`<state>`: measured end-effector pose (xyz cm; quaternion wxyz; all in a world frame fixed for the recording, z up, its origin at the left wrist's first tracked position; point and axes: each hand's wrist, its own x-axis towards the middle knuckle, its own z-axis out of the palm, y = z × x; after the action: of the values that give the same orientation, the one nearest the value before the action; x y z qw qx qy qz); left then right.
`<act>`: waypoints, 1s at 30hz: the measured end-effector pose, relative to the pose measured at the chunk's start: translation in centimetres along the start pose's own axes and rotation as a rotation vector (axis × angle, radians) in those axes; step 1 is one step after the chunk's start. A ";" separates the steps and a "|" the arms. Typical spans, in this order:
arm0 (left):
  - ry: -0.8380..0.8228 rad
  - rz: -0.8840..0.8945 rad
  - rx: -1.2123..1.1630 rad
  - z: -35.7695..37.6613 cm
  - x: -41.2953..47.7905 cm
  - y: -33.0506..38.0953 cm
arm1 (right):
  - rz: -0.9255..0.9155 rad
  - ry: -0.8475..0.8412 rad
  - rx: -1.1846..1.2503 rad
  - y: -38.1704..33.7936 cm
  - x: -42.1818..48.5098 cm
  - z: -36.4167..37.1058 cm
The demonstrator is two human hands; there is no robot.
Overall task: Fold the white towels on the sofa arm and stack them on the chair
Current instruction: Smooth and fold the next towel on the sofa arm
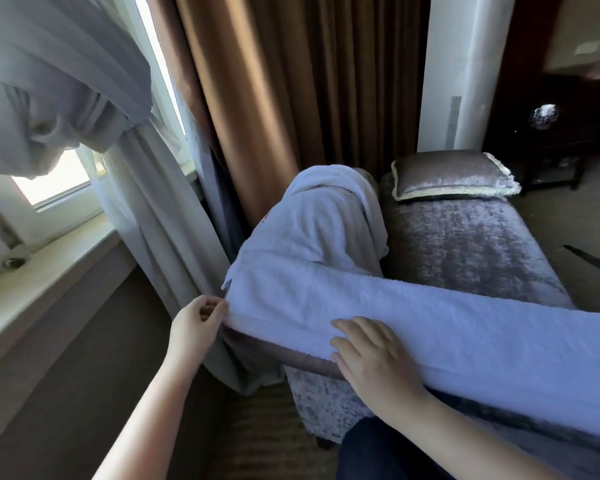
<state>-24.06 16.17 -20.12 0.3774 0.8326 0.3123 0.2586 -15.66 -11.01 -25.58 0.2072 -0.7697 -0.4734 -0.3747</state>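
A long white fluffy towel lies stretched flat over the low edge of the grey velvet sofa. The left hand pinches the towel's end between its curled fingers and thumb. The right hand rests on the towel's near edge with its fingers straight, gripping nothing. Just past the left fingertips, a crumpled white towel hangs over the tall sofa arm. Far beyond the right fingers, a shiny grey cushion with pale trim sits on the seat. A brown curtain hangs behind.

towel: white terry cloth, nubby | sofa: shiny crushed velvet
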 end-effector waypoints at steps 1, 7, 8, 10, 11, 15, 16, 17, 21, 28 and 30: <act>0.001 -0.006 -0.041 -0.1 -0.4 -0.3 | 0.019 0.014 -0.017 -0.2 -0.2 0.3; -0.068 -0.103 -0.321 -0.5 -0.6 -0.9 | 0.026 0.045 -0.043 -0.9 0.9 1.0; -0.074 -0.107 -0.333 -0.5 -0.5 -1.0 | 0.019 0.055 -0.030 -1.0 1.1 1.0; -0.082 -0.120 -0.365 -0.7 -0.2 -1.2 | -0.003 0.076 -0.019 -1.3 1.2 0.8; -0.086 -0.128 -0.392 -0.7 -0.1 -1.4 | -0.013 0.089 -0.016 -1.5 1.2 0.6; -0.105 -0.180 -0.414 0.0 -0.5 -2.7 | -0.036 0.104 -0.010 -1.8 0.7 0.5; -0.116 -0.186 -0.407 0.3 -0.7 -3.0 | -0.037 0.092 -0.007 -1.7 0.5 0.7; -0.123 -0.188 -0.398 0.4 -0.9 -3.2 | -0.036 0.071 -0.005 -1.5 0.3 0.8; -0.058 -0.179 -0.362 0.1 -1.3 -2.0 | -0.074 -0.018 0.021 -1.0 -0.1 0.5; -0.044 -0.024 -0.046 0.8 -0.5 -0.7 | 0.034 -0.179 -0.113 -0.3 -1.1 0.8; -0.059 -0.063 -0.087 0.9 -0.2 -0.9 | -0.005 -0.281 -0.154 -0.1 -1.8 0.9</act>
<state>-23.88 16.05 -21.45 0.4304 0.8124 0.3153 0.2353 -15.85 -11.35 -27.56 0.0783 -0.8270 -0.4695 -0.2990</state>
